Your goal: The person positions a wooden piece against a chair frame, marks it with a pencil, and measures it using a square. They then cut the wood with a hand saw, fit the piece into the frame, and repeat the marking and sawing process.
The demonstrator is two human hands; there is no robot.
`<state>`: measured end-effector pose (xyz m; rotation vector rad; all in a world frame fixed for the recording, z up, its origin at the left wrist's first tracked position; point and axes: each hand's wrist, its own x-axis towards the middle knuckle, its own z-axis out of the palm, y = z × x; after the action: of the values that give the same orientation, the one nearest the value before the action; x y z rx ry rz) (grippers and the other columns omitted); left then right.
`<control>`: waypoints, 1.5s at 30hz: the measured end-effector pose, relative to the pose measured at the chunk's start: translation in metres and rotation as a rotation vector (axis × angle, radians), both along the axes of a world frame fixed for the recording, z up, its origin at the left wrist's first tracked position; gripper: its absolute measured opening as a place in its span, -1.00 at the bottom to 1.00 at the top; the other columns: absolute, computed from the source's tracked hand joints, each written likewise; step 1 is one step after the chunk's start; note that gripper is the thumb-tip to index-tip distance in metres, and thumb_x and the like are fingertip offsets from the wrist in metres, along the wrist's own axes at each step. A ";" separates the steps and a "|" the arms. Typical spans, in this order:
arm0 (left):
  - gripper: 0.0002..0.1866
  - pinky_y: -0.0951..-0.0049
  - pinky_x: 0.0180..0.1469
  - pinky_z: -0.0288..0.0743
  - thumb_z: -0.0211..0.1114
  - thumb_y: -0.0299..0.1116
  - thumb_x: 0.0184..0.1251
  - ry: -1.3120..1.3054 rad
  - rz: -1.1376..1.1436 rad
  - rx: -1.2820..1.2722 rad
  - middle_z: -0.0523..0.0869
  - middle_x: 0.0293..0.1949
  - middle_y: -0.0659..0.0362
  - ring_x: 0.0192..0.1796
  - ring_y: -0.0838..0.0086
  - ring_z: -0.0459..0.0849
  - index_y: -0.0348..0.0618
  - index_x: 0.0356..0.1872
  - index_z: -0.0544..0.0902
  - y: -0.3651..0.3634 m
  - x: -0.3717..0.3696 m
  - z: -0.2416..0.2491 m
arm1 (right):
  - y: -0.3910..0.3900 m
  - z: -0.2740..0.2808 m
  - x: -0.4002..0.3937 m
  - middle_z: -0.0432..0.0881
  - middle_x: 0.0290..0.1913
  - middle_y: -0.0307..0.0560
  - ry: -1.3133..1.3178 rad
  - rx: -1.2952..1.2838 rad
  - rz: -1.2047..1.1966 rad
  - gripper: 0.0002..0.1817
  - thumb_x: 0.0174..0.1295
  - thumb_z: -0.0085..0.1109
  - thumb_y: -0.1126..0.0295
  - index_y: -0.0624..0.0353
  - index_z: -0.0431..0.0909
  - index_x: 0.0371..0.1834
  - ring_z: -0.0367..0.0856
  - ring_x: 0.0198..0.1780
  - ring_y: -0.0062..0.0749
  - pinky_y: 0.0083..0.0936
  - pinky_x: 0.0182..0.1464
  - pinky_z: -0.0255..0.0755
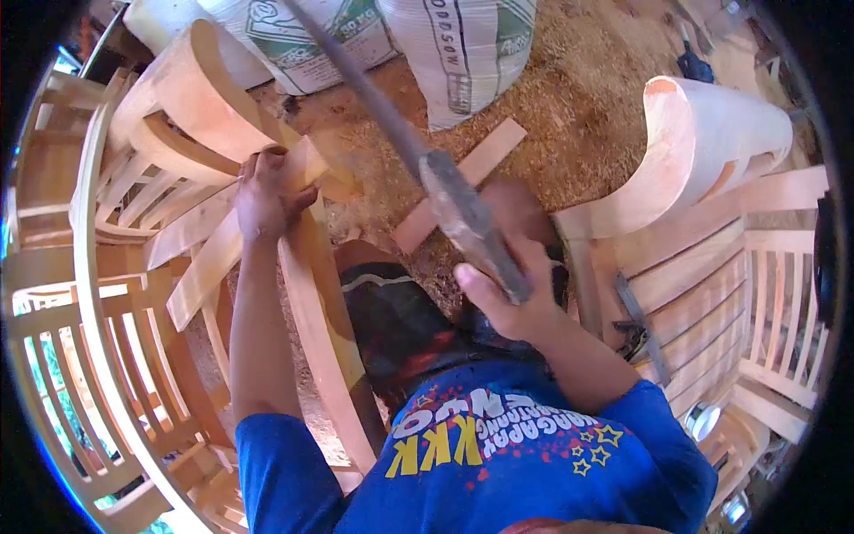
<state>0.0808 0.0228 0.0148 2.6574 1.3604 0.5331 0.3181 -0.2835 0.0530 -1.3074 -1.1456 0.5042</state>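
My left hand (267,196) is closed around the upper end of a short wooden slat (205,276), beside the curved arm of a wooden bench at the left. My right hand (516,289) grips a long tool (467,218) with a worn, thick wooden handle and a narrow dark metal shaft. The shaft points up and left, away from my body, and its far end runs out of view, so its exact kind cannot be made out. Between my hands, a wooden beam (325,329) slants down past my left leg.
Slatted bench parts (84,214) crowd the left. A second bench with a scrolled arm (712,133) stands at the right, with a metal square (642,329) on its seat. A loose board (494,151) lies on sawdust (587,98). White sacks (463,53) stand ahead.
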 end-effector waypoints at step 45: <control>-0.09 0.18 0.30 0.56 0.74 0.16 -0.13 0.040 0.415 -0.597 0.81 0.09 -0.06 0.17 0.15 0.76 -0.27 0.22 0.69 -0.130 -0.229 0.082 | -0.124 0.105 0.187 0.58 0.09 0.09 0.161 0.267 -0.321 -0.04 0.27 0.25 0.04 0.38 0.20 0.66 0.46 -0.04 -0.32 -0.39 0.03 0.43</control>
<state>-0.1487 -0.1069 0.0970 1.9328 1.7548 0.0731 0.5053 -0.4076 0.1577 -1.1661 -0.8182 0.2072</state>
